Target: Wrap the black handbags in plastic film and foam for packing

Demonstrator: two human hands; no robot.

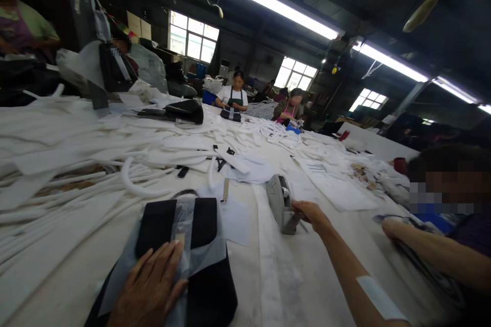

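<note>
A black bag lies in front of me, partly wrapped in thin translucent sheet, with a see-through strip running down its flap. My left hand rests flat on the bag and the strip, fingers stretched out. To the right stands a grey tape dispenser with a roll in its top. My right hand is at the dispenser's near right side, fingertips pinched together against it. What the fingertips hold, if anything, is too small to make out.
White foam strips and tubes cover the table's left. White sheets lie to the right. Close by on my right, a co-worker's arm reaches over the table. More people work at the far end, near another black bag.
</note>
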